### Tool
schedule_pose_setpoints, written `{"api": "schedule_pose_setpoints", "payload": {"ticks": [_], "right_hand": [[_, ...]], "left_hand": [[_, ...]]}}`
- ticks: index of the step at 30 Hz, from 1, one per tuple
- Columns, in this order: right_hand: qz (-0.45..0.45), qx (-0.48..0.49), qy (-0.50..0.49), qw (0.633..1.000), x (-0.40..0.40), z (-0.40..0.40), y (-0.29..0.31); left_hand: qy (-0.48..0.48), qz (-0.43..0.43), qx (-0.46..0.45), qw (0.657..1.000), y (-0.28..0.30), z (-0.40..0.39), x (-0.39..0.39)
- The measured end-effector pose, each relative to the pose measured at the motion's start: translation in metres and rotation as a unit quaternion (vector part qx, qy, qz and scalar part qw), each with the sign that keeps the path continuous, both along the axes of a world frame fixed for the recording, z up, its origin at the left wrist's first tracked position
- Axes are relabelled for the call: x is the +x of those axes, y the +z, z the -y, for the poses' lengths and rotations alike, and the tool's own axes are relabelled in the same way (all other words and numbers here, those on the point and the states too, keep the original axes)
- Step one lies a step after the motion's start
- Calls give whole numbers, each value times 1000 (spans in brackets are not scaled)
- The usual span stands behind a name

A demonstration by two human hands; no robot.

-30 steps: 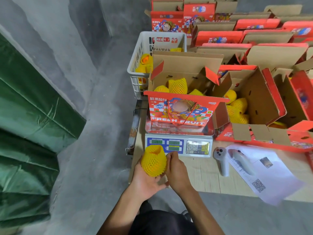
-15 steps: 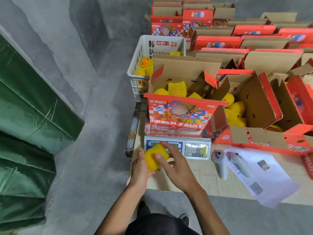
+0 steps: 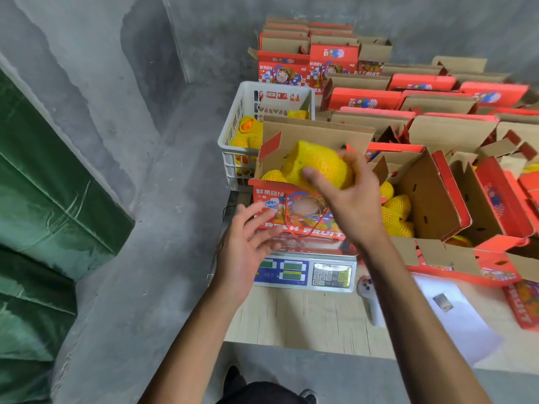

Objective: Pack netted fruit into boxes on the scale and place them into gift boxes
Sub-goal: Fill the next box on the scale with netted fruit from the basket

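Above the open red gift box (image 3: 294,205) on the scale (image 3: 306,272), the right hand (image 3: 350,196) grasps a netted fruit (image 3: 318,166), thumb curled across its near side and fingers wrapped behind. The fruit is oval and bright yellow, sleeved in a soft foam mesh whose open end flares loosely at the upper left. Under it, more netted fruit (image 3: 272,176) lie inside the box, showing the same dimpled yellow net. That box is corrugated cardboard, plain brown inside with raised flaps, glossy red outside with cartoon print and "FRESH FRUIT" lettering. It sits on the scale's shiny metal platter; the scale's front carries a blue panel with green displays and a keypad.

The left hand (image 3: 245,246) hovers released in front of the box, fingers spread and holding nothing; it looks slightly blurred, so whether its fingertips touch the cardboard is hard to say.

Behind the box stands a white slotted plastic crate (image 3: 233,135) with more yellow netted fruit in it. To the right, another open carton (image 3: 431,199) holds a pile of the same fruit. A pale wooden table (image 3: 306,316) bears the scale, a white controller (image 3: 369,298) and a sheet of paper (image 3: 455,310). Rows of red and brown boxes (image 3: 408,97) fill the concrete floor beyond.
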State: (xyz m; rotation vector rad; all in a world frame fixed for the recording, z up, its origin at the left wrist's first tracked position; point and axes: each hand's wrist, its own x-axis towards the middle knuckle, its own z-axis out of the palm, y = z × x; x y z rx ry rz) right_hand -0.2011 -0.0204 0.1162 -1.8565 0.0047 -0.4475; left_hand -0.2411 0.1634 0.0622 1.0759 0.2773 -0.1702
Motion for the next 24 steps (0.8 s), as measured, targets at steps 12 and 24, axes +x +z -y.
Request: {"api": "schedule_pose_setpoints", "payload": {"ticks": [12, 24], "right_hand": [[-429, -357, 58, 828, 159, 7, -6], [-295, -448, 104, 838, 195, -5, 1]], "left_hand": [[27, -90, -8, 996, -30, -20, 8], [-3, -38, 0, 999, -20, -73, 71]]}}
